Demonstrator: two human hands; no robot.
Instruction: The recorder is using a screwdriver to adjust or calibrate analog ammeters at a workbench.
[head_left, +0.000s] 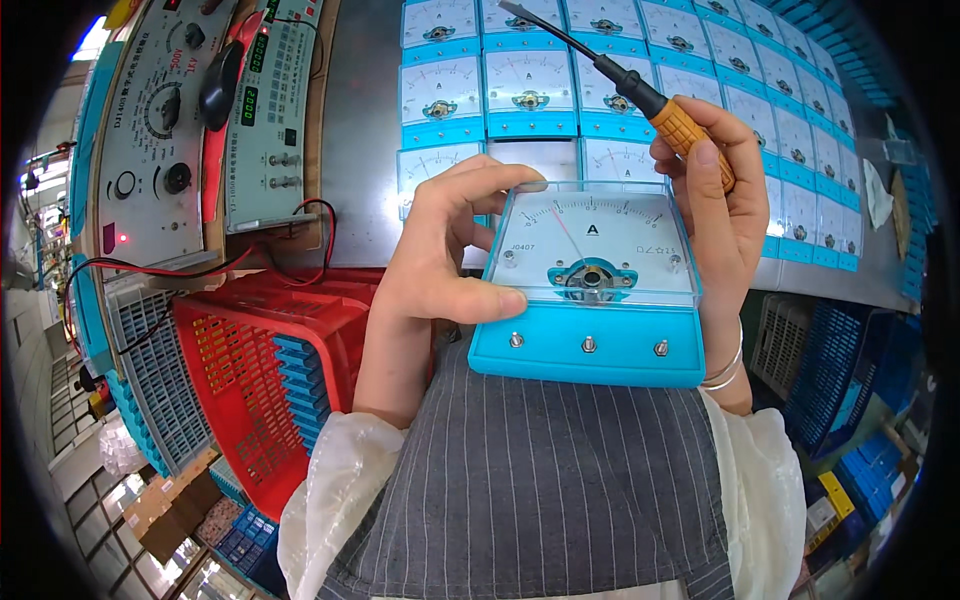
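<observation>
While held up: blue ammeter, long axis level.
Left hand: grip pinching its left edge.
Right hand: at its right edge, grip closed around a screwdriver, blade pointing up-left of the meter.

Meter: glossy blue plastic base, clear smooth plastic window, matt white dial, bright metal terminal screws. Screwdriver: ribbed orange plastic handle, black collar, dark metal shaft. Crate: red perforated plastic. Apron: grey pinstriped cloth. Bench: dull grey metal.
</observation>
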